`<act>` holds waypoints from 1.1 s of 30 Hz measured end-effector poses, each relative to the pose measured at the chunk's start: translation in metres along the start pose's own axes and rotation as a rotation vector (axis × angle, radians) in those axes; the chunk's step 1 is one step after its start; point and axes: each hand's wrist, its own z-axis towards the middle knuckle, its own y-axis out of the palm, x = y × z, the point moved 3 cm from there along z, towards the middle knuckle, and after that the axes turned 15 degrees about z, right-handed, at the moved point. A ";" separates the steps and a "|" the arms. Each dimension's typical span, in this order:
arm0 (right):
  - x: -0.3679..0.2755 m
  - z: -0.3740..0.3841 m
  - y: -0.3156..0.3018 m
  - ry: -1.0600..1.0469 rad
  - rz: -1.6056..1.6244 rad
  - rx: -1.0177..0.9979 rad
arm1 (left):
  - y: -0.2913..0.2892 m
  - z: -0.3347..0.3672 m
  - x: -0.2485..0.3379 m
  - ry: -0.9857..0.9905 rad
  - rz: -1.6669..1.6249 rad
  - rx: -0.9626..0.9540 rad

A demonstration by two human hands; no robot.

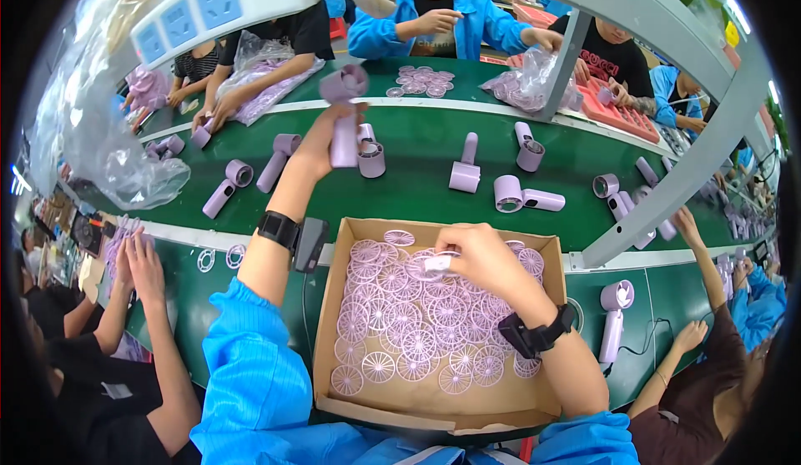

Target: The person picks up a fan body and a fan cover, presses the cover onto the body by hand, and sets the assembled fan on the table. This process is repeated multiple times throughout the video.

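Observation:
My left hand (315, 146) is wrapped round the handle of a light purple handheld fan (344, 135), raised over the green belt; the fan is a little blurred. My right hand (481, 254) is bent over an open cardboard box (501, 400), its fingers pinched together. At the fingertips shows a small white piece (437, 263) whose kind I cannot make out. Below that hand, many thin round purple fan grilles (417, 344) lie loose and overlapping in the box.
More purple fans (464, 173) lie scattered along the green belt (409, 189). A grey metal frame (667, 173) arches at the right, a white power strip (225, 6) hangs top left beside plastic bags (108, 123). Another fan (613, 319) rests right of the box. Co-workers sit around.

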 end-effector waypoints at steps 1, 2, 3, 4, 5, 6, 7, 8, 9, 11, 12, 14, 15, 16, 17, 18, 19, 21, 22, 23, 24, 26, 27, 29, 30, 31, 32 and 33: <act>-0.005 0.001 -0.003 -0.021 -0.001 -0.007 | 0.009 -0.015 0.011 0.016 0.005 0.015; -0.001 0.005 -0.002 -0.022 0.111 -0.027 | 0.014 -0.025 0.015 0.007 0.122 -0.053; 0.004 0.007 -0.002 -0.007 0.217 -0.041 | 0.026 -0.034 0.016 -0.009 0.231 -0.134; 0.006 0.009 -0.001 0.010 0.322 -0.055 | 0.038 -0.042 0.017 -0.008 0.226 -0.131; 0.004 0.011 0.000 0.008 0.325 -0.065 | 0.052 -0.056 0.021 0.004 0.199 -0.072; 0.004 0.010 -0.008 0.017 0.479 0.050 | 0.069 -0.066 0.020 0.017 0.159 -0.032; 0.007 0.006 -0.019 0.028 0.624 0.178 | 0.088 -0.074 0.010 0.016 0.141 -0.051; 0.008 0.003 -0.026 0.022 0.779 0.296 | 0.101 -0.088 0.008 0.149 0.144 0.044; 0.007 0.002 -0.027 0.022 0.770 0.299 | 0.107 -0.098 0.005 0.280 0.144 0.136; -0.001 0.005 -0.025 -0.112 0.954 0.514 | 0.113 -0.111 -0.007 0.342 0.160 0.073; -0.004 0.006 -0.026 -0.184 1.049 0.619 | 0.115 -0.116 -0.010 0.400 0.184 0.015; -0.005 0.004 -0.026 -0.225 1.028 0.612 | 0.119 -0.123 -0.013 0.461 0.210 -0.043; -0.005 0.003 -0.025 -0.258 1.007 0.605 | 0.122 -0.126 -0.012 0.514 0.206 -0.022; -0.006 0.002 -0.025 -0.292 0.985 0.598 | 0.125 -0.129 -0.012 0.568 0.202 -0.001; -0.006 0.000 -0.024 -0.294 0.985 0.597 | 0.127 -0.130 -0.011 0.619 0.197 0.021; -0.009 -0.003 -0.024 -0.326 0.900 0.636 | 0.128 -0.129 -0.014 0.621 0.197 0.022; -0.012 -0.005 -0.024 -0.357 0.814 0.674 | 0.126 -0.127 -0.018 0.676 0.227 0.066; -0.017 -0.007 -0.025 -0.385 0.730 0.710 | 0.124 -0.125 -0.022 0.754 0.273 0.132; -0.025 -0.010 -0.028 -0.496 0.412 0.748 | 0.124 -0.125 -0.023 0.779 0.290 0.155; -0.033 -0.013 -0.029 -0.596 0.089 0.773 | 0.125 -0.126 -0.021 0.787 0.270 0.168; -0.040 -0.015 -0.028 -0.686 -0.238 0.783 | 0.127 -0.127 -0.019 0.795 0.250 0.181; -0.045 -0.014 -0.030 -0.705 -0.325 0.768 | 0.128 -0.130 -0.016 0.801 0.229 0.193; -0.047 -0.014 -0.030 -0.723 -0.413 0.753 | 0.130 -0.130 -0.014 0.772 0.207 0.162; -0.049 -0.014 -0.029 -0.739 -0.499 0.736 | 0.131 -0.131 -0.014 0.712 0.165 0.103; -0.048 -0.014 -0.031 -0.681 -0.478 0.751 | 0.131 -0.131 -0.014 0.709 0.164 0.103; -0.046 -0.014 -0.032 -0.623 -0.456 0.766 | 0.130 -0.127 -0.017 0.578 0.144 0.078; -0.045 -0.014 -0.033 -0.564 -0.435 0.782 | 0.130 -0.125 -0.020 0.447 0.124 0.052; -0.044 -0.014 -0.032 -0.560 -0.436 0.783 | 0.130 -0.123 -0.024 0.316 0.103 0.026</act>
